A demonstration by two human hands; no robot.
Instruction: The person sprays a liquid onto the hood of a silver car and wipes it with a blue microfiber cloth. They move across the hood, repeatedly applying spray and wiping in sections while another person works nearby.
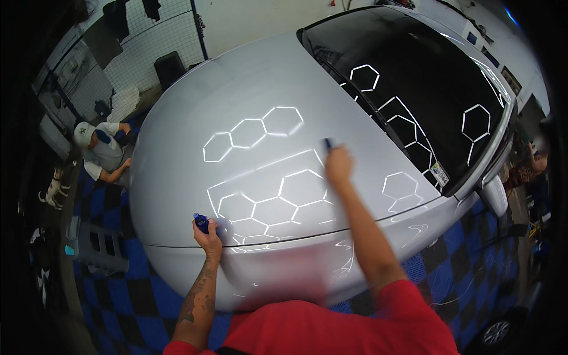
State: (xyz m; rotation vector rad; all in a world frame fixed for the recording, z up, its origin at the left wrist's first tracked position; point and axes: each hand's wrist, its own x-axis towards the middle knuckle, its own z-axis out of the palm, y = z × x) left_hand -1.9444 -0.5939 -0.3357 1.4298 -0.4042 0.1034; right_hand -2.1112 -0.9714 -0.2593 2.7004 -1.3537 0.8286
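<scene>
A silver car hood (pixel 236 77) spreads out before me, with bright hexagon-shaped light reflections on its paint. Low on its near left part, my left hand (pixel 208 241) is closed around a small dark blue bottle (pixel 201 222) with a lighter blue top. My right arm reaches farther across the hood. At its end, my right hand (pixel 339 167) grips a small dark blue block-like applicator (pixel 328 144), smeared by motion. Whether the applicator's face touches the paint cannot be made out.
The dark windshield (pixel 408 77) and wiper lie to the right, above a side mirror (pixel 493 198). Beyond the car's front, a person in a cap (pixel 102 148) crouches beside it, near a small dog (pixel 54 190). A grey plastic stool-like piece (pixel 97 248) stands on the blue-and-black tiled floor (pixel 127 313).
</scene>
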